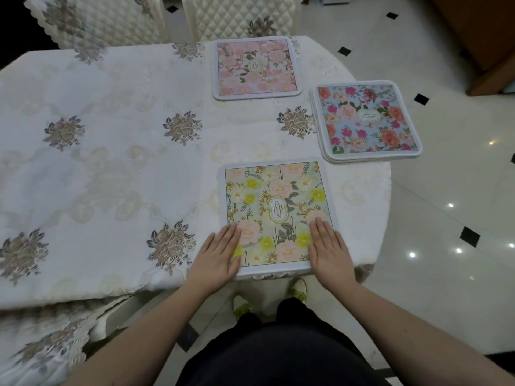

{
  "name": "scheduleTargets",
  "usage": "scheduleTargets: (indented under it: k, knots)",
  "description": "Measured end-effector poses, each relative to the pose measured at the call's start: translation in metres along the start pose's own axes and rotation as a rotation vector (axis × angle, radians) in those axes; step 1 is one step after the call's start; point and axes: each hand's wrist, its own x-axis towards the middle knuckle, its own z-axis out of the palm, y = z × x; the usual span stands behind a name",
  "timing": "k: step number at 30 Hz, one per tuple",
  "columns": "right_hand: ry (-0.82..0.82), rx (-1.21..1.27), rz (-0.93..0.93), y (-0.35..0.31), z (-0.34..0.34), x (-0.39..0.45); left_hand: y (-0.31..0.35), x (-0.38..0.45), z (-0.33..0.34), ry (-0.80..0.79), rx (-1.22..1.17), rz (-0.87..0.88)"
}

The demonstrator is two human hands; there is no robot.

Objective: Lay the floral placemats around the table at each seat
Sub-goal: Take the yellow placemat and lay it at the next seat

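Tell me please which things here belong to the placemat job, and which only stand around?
Belong to the job:
- yellow-green placemat, pressed flat by left hand and right hand
- pink placemat, laid at the far seat
- blue placemat stack, at the right edge
- table

Only standing around:
- quilted chairs
- tiled floor

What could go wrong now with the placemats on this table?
1. The blue placemat stack overhangs the table's right edge; a nudge might tip it to the floor.
2. The green placemat lies at the near edge under both flat hands, left hand and right hand; pulling back could slide it off.
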Motion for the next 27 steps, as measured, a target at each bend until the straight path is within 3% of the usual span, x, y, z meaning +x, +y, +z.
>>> scheduleTargets:
  k: [7, 12, 20, 27]
  knots:
    - [-0.015, 0.04, 0.049, 0.013, -0.007, -0.006, -0.015, -0.009, -0.004, -0.05, 0.027, 0.003]
    - [-0.037, 0.087, 0.084, 0.008, -0.019, -0.006, -0.006, -0.003, -0.011, 0.006, 0.084, -0.013]
    - [-0.176, 0.13, 0.115, 0.021, -0.048, -0.021, 0.013, 0.017, -0.07, -0.304, 0.156, -0.009]
    - [-0.187, 0.165, 0.126, 0.047, -0.081, -0.033, 0.091, 0.04, -0.114, -0.178, 0.129, 0.109]
